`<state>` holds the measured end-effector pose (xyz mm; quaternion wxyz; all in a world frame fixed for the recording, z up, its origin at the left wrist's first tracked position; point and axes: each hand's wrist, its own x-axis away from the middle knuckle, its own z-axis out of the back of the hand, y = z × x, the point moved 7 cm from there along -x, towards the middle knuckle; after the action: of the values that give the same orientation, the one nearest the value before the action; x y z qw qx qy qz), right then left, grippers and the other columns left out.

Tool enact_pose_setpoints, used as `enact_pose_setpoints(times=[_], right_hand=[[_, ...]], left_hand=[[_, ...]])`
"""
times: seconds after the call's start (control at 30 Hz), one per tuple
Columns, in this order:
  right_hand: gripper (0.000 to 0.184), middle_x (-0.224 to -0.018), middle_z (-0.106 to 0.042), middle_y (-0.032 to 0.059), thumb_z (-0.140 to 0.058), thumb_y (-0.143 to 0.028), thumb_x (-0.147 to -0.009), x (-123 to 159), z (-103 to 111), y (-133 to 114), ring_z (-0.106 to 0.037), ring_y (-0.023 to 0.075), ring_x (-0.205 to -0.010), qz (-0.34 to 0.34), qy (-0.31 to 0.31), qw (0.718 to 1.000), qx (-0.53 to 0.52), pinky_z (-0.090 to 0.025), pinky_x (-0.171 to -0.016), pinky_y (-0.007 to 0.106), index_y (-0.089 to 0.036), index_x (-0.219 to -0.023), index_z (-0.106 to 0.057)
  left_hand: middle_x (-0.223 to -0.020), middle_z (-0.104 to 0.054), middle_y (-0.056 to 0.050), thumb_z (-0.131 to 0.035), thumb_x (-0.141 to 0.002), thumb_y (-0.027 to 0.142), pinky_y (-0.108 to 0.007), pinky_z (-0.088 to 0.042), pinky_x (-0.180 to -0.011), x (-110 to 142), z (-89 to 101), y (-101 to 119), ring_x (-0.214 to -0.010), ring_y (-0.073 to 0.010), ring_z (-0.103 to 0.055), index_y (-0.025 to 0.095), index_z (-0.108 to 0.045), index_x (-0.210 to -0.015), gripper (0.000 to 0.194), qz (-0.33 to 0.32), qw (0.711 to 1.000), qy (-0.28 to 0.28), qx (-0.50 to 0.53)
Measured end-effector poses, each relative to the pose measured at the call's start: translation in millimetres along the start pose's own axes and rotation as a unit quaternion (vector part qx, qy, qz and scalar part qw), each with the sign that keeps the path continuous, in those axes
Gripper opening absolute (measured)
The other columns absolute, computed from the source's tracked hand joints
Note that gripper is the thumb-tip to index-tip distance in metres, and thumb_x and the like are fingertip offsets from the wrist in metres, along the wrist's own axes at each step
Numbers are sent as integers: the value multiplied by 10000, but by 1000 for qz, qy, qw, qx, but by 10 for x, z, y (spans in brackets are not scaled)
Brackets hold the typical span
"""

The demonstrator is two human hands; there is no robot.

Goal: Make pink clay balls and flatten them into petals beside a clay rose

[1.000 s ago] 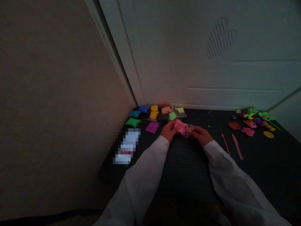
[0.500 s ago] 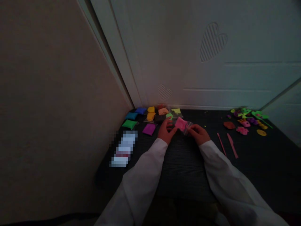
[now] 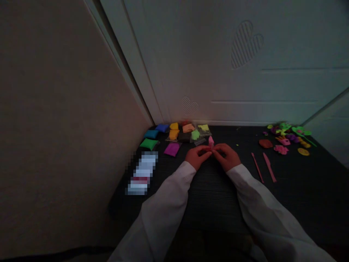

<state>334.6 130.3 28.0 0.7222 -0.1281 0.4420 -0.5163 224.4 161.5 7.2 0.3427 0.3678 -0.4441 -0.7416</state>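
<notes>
A small clear bag of pink modelling clay [image 3: 211, 141] is pinched between my two hands above the dark table. My left hand [image 3: 198, 156] grips its near end from the left, fingertips closed. From the right, my right hand [image 3: 227, 155] pinches the same end, its fingertips meeting those of the left. The fingers hide the lower part of the bag, and the pink clay shows upright beyond them. Just behind my left hand lie a light green clay packet [image 3: 195, 135] and a black clay packet [image 3: 184, 137].
More clay packets lie at the back left, among them purple [image 3: 172, 149], green [image 3: 148, 144] and blue [image 3: 163, 127]. A blurred-out bright phone-like rectangle [image 3: 143, 173] is front left. Right are a pink knife [image 3: 269, 167], a thin pink tool [image 3: 257, 167] and clay shapes [image 3: 281, 149]. A white panel [image 3: 191, 65] stands behind.
My hands have come together at the bag. My left hand has moved from beside the bag to its near end, and the bag has turned from lying sideways to upright.
</notes>
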Motion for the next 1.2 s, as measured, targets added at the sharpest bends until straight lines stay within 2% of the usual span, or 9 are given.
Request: enact_pose_setpoints(times=[0.27,0.63,0.97,1.2], right_hand=[[180,-931,-546,39,-449,-286,-811,15,-38,23,-529,131,-803,15,-10,1000,24,-452,-681,314,-150,-889,-537],[182,-939,-547,40,-447,-288,-812,17,-80,-26,-527,135,-816,8,-28,999,44,-443,-704,327,-152,-891,-538],[198,-869,-559,27,-440,-297,-817,51,-123,103,-539,113,-724,-74,-48,995,42,-453,-651,301,-142,-902,-530],[205,-829,-561,17,-446,-303,-813,54,-140,145,-540,105,-683,-108,-78,991,0,-457,-617,285,-132,-890,-530]], left_hand=[[-937,-552,-55,-451,-796,291,-355,-453,-734,4,7,-23,-831,-149,-539,121,-508,-962,244,20,1000,-5,-16],[-901,-559,-44,-436,-803,289,-337,-451,-723,25,26,29,-795,-135,-540,125,-527,-913,217,30,995,23,-94],[-893,-561,-43,-435,-802,301,-348,-441,-740,20,32,1,-812,-141,-536,121,-532,-894,224,8,994,19,-105],[-898,-561,-45,-442,-799,295,-357,-436,-750,14,27,2,-829,-146,-534,116,-534,-884,218,-3,996,11,-94]])
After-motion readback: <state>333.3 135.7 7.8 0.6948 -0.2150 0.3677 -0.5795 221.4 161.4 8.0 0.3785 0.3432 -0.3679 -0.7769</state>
